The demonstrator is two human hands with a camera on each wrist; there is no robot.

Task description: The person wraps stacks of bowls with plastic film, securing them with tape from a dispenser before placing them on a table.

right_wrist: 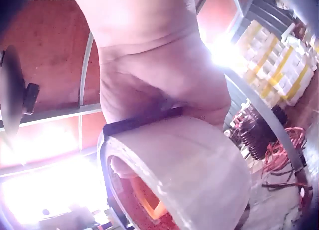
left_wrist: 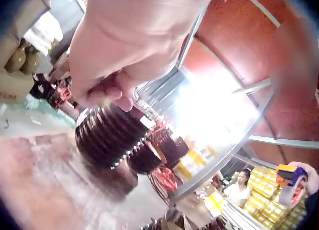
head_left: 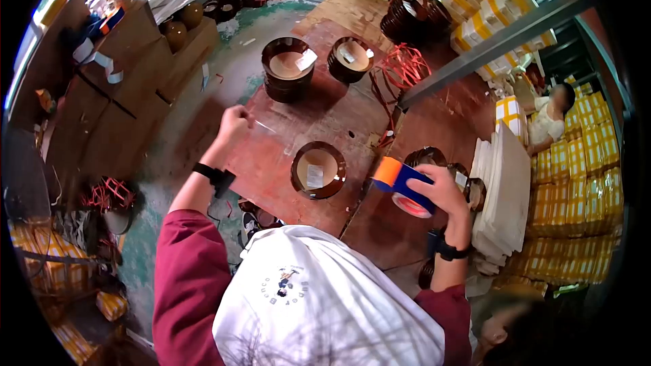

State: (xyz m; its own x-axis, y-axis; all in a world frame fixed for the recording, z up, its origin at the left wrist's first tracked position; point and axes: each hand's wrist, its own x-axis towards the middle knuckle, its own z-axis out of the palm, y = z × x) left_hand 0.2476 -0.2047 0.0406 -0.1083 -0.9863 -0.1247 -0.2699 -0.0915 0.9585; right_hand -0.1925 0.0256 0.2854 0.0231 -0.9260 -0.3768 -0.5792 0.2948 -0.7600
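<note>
The right hand [head_left: 441,191] grips a blue and orange tape dispenser [head_left: 409,186] over the table's right part. Its wide pale tape roll [right_wrist: 184,165] fills the lower right wrist view. The left hand [head_left: 235,124] is raised at the table's left edge, fingers curled; a faint pale streak lies beside the fingertips, and whether they pinch anything thin cannot be told. Between the hands, nearer the body, a brown-rimmed bowl [head_left: 319,170] with a white label inside sits on the reddish table [head_left: 271,190]. Beyond are a tall bowl stack [head_left: 288,71] and a smaller one [head_left: 350,59].
Red straps [head_left: 405,68] and dark bowl stacks [head_left: 413,17] lie at the far right of the table. A metal post [head_left: 488,47] slants across there. White foam sheets [head_left: 502,193] stand at the right, near a seated person [head_left: 546,118] and yellow-taped boxes [head_left: 573,183].
</note>
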